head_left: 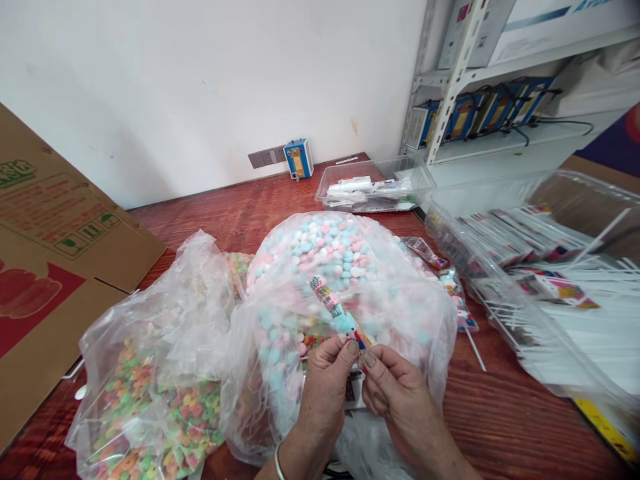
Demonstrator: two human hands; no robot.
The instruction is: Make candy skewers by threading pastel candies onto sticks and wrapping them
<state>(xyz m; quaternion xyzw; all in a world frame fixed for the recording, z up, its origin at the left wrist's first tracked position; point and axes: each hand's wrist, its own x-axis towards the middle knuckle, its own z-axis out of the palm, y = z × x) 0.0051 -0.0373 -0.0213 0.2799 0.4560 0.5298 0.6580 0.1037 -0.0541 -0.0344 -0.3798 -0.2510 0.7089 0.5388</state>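
Observation:
My left hand (324, 390) and my right hand (397, 393) meet at the fingertips, both pinched on the lower end of a small printed candy sachet (336, 311) that sticks up and to the left. The sachet holds pale blue and pink pieces. Behind it lies a large clear plastic bag of pink, blue and white candies (330, 257). To the left sits another clear bag with green, orange and red ring candies (150, 407).
A cardboard box (45, 267) leans at the left. Clear plastic trays (373, 183) of sachets and white sticks (575, 320) stand at the right. A metal shelf (500, 93) rises at the back right. Loose filled sachets (457, 293) lie on the red wooden table.

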